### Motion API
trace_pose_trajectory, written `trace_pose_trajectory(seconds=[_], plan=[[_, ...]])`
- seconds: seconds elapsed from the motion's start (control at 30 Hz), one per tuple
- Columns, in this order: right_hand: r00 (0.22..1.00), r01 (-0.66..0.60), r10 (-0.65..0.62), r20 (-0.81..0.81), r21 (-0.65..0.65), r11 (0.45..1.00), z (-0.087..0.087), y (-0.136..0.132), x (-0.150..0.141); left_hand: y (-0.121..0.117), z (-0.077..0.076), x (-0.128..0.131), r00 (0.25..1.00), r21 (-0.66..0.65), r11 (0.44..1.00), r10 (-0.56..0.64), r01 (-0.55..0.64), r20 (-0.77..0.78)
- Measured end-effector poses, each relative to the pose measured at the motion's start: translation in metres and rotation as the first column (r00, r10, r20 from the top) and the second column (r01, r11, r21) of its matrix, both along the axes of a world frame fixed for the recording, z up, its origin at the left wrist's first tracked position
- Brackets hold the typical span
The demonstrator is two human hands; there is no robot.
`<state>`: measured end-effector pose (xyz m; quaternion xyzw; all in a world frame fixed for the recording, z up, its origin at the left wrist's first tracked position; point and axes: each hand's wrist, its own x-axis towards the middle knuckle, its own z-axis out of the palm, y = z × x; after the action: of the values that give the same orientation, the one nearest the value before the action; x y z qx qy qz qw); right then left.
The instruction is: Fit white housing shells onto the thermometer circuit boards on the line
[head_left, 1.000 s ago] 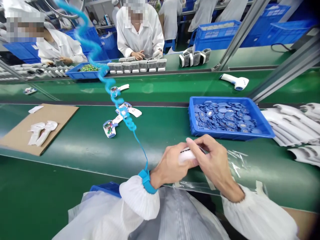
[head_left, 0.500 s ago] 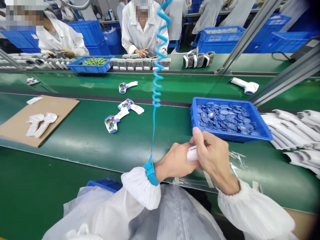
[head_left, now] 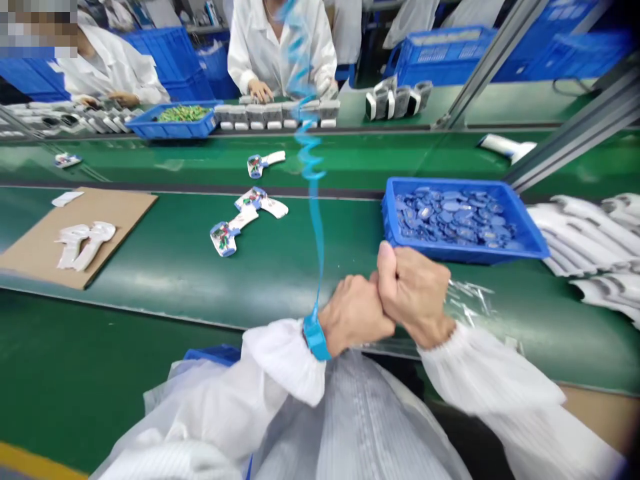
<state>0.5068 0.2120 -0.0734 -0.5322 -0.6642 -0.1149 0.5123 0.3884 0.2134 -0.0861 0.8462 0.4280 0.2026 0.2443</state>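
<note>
The left hand (head_left: pixel 354 315) and right hand (head_left: pixel 413 292) are closing up tight and pressing together. I cannot tell what they are holding, because the fingers are hiding it. The right hand is staying nearer the blue plastic tray (head_left: pixel 450 252).

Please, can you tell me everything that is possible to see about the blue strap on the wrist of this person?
The blue wrist strap is a wide band, matte and plastic-looking, closed around the left wrist, just behind the left hand and against the white gathered sleeve cuff. From it a thin blue lead goes up and passes into a coiled section, blurred by motion, which leaves the top of the view.
</note>
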Motion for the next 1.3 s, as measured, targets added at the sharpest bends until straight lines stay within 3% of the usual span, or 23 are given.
trace_pose_trajectory(seconds=[0.1,0.2,0.3,0.37,0.47,0.57,0.63,0.7,0.77,0.83,0.93,1.03,1.1,1.17,1.23,1.3], plan=[[0.994,0.0,0.005,-0.108,0.042,0.999,0.001,0.005,-0.002,0.003,0.006,-0.004,0.999,0.079,0.997,0.025,-0.022,-0.043],[0.959,0.052,-0.066,-0.277,-0.057,0.997,0.006,0.003,0.004,0.003,0.015,-0.01,0.997,-0.07,0.997,-0.019,0.024,0.069],[0.96,-0.024,-0.02,-0.28,-0.15,0.988,0.006,0.0,0.012,0.002,0.018,-0.012,0.994,-0.162,0.987,0.002,0.016,0.11],[0.971,-0.076,0.033,-0.238,-0.174,0.982,0.002,-0.001,0.013,0.0,0.014,-0.008,1.0,-0.062,0.998,-0.001,0.003,0.031],[0.968,-0.036,-0.01,-0.25,-0.178,0.983,-0.003,-0.003,0.009,-0.003,0.005,0.002,0.994,0.121,0.993,0.008,0.005,-0.112],[0.975,-0.085,0.027,-0.22,-0.26,0.962,0.003,0.002,0.018,-0.005,0.003,0.0,0.997,0.121,0.992,0.032,-0.024,-0.07],[0.982,-0.132,0.074,-0.173,-0.356,0.925,0.011,0.015,0.038,-0.005,0.008,-0.016,0.997,0.06,0.996,0.074,-0.071,-0.038],[0.992,-0.1,0.056,-0.115,-0.424,0.9,0.017,0.04,0.066,-0.003,0.019,-0.04,0.99,0.024,0.993,0.119,-0.117,-0.071],[1.0,-0.012,-0.001,-0.027,-0.453,0.891,0.018,0.074,0.092,0.001,0.03,-0.062,0.979,0.068,0.985,0.166,-0.159,-0.119],[0.999,0.03,-0.016,0.035,-0.482,0.876,0.014,0.106,0.108,0.006,0.036,-0.073,0.962,0.194,0.967,0.199,-0.162,-0.185],[0.996,0.016,0.03,0.079,-0.527,0.85,0.012,0.135,0.114,0.017,0.035,-0.063,0.884,0.39,0.921,0.179,0.004,-0.432],[0.996,-0.006,0.053,0.075,-0.526,0.85,0.022,0.133,0.114,0.025,0.032,-0.043,0.772,0.378,0.919,0.159,0.112,-0.615],[0.998,-0.024,0.05,0.039,-0.504,0.863,0.033,0.117,0.115,0.029,0.035,-0.037,0.823,0.363,0.932,0.193,0.017,-0.534],[0.998,-0.055,0.056,-0.011,-0.479,0.876,0.04,0.094,0.112,0.031,0.04,-0.037,0.922,0.286,0.948,0.229,-0.139,-0.311],[0.991,-0.109,0.065,-0.117,-0.43,0.896,0.041,0.068,0.101,0.031,0.045,-0.038,0.972,0.091,0.97,0.231,-0.227,-0.037],[0.958,-0.162,0.061,-0.282,-0.352,0.922,0.036,0.045,0.082,0.03,0.044,-0.034,0.959,-0.135,0.975,0.2,-0.175,0.202]])
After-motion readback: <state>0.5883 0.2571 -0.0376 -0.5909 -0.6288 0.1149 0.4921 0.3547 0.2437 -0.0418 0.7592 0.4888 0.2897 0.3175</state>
